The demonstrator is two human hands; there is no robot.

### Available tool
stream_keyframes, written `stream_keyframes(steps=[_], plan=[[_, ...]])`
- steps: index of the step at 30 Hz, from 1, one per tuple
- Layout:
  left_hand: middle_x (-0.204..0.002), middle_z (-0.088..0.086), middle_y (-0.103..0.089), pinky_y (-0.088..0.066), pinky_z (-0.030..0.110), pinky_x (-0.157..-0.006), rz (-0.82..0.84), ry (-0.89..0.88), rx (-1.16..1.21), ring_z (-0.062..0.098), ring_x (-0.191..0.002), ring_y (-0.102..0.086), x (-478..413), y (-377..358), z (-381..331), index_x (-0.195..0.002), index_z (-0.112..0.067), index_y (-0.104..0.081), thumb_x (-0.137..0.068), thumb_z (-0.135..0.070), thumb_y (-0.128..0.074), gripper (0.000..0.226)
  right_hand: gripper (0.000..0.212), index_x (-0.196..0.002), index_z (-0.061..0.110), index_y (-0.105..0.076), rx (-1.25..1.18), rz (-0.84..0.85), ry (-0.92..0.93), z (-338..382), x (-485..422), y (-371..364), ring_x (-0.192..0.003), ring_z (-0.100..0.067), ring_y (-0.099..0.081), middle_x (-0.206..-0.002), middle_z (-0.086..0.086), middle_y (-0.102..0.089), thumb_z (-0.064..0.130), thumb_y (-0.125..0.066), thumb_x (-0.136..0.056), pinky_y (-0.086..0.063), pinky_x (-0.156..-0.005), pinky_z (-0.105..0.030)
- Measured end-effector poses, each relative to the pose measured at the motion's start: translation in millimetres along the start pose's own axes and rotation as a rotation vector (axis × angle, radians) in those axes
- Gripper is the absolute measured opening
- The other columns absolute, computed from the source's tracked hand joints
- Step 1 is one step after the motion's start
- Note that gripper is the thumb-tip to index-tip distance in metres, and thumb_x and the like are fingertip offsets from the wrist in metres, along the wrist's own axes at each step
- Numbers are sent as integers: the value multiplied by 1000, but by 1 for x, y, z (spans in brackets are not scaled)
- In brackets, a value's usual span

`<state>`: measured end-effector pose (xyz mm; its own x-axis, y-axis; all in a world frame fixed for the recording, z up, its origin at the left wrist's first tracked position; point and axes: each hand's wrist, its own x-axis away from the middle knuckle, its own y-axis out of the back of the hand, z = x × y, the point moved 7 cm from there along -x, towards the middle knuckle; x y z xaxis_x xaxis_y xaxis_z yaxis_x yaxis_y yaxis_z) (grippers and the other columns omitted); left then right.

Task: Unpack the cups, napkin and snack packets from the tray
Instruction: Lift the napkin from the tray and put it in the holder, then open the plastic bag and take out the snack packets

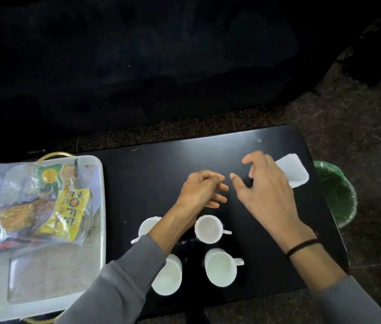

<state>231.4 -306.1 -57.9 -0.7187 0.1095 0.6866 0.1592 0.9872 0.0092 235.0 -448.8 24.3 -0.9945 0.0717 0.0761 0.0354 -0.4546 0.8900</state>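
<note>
Snack packets (44,202) in clear bag, on tray (96,183) at my nine o'clock, long axis toward seven o'clock. Four cups (208,229) already on table (149,174), napkin (293,171) at two o'clock. My left hand (202,190) loosely curled, holding nothing; right hand (266,195) spread, empty, just beside napkin. I judge left hand nearer packets: reach lies toward nine o'clock, across bare table.

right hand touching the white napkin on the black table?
Cannot tell. In the head view the right hand overlaps the near edge of the folded white napkin on the black table; it could be contact or hovering above.
</note>
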Motion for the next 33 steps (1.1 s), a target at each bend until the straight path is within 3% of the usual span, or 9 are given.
stream_keyframes(steps=[4, 12, 17, 20, 24, 28, 31, 33], plan=[[-93, 3, -79, -57, 24, -58, -69, 8, 36, 16, -66, -74, 14, 52, 20, -107, -16, -72, -101, -18, -52, 21, 33, -120, 15, -58, -10, 91, 89, 48, 8, -36, -85, -26, -62, -101, 1, -53, 31, -70, -94, -49, -65, -38], [-86, 3, -79, -57, 23, -58, -260, -17, 90, 15, -69, -75, 56, 183, 56, -105, -17, -71, -100, -17, -53, 19, 30, -122, 21, -56, -26, 332, 261, 171, 32, -118, -96, -20, -67, -124, 4, -62, 28, -68, -95, -55, -73, -38], [-83, 1, -76, -54, 25, -55, -373, -25, 114, 13, -64, -73, 84, 271, 80, -105, -15, -71, -97, -12, -55, 19, 26, -117, 19, -55, -4, 447, 384, 254, 48, -172, -89, -23, -67, -120, 2, -62, 32, -66, -97, -57, -73, -44], [-92, 6, -77, -53, 25, -57, -426, -23, 119, 15, -69, -74, 99, 323, 98, -106, -16, -71, -97, -11, -56, 18, 27, -119, 19, -53, 20, 520, 448, 299, 61, -208, -89, -25, -67, -121, 0, -60, 33, -63, -99, -58, -73, -45], [-103, -2, -75, -53, 28, -76, -661, -112, -138, 14, -94, -68, 123, 379, 107, -106, -20, -73, -94, -12, -63, 17, 26, -120, 18, -51, 44, 580, 479, 335, 71, -243, -92, -26, -65, -123, -2, -58, 32, -61, -100, -55, -72, -43], [-135, 2, -57, -38, 37, -104, -1007, -52, -481, 22, -126, -46, 151, 436, 121, -131, -16, -58, -94, -18, -64, 39, 29, -125, 17, -51, 42, 621, 478, 363, 81, -266, -93, -23, -64, -125, -1, -57, 34, -59, -102, -47, -68, -35], [-154, 14, -42, -30, 51, -115, -982, 152, -355, 33, -140, -39, 147, 471, 149, -149, -4, -36, -99, -18, -53, 54, 24, -120, 16, -50, 48, 640, 479, 378, 86, -273, -95, -23, -62, -123, -2, -58, 30, -58, -102, -49, -71, -35], [-145, 19, -52, -33, 54, -112, -886, 255, -259, 38, -132, -48, 139, 487, 166, -145, 0, -39, -103, -22, -49, 49, 18, -111, 18, -49, 63, 646, 472, 385, 88, -274, -96, -23, -61, -119, -2, -59, 29, -59, -101, -53, -74, -39]])
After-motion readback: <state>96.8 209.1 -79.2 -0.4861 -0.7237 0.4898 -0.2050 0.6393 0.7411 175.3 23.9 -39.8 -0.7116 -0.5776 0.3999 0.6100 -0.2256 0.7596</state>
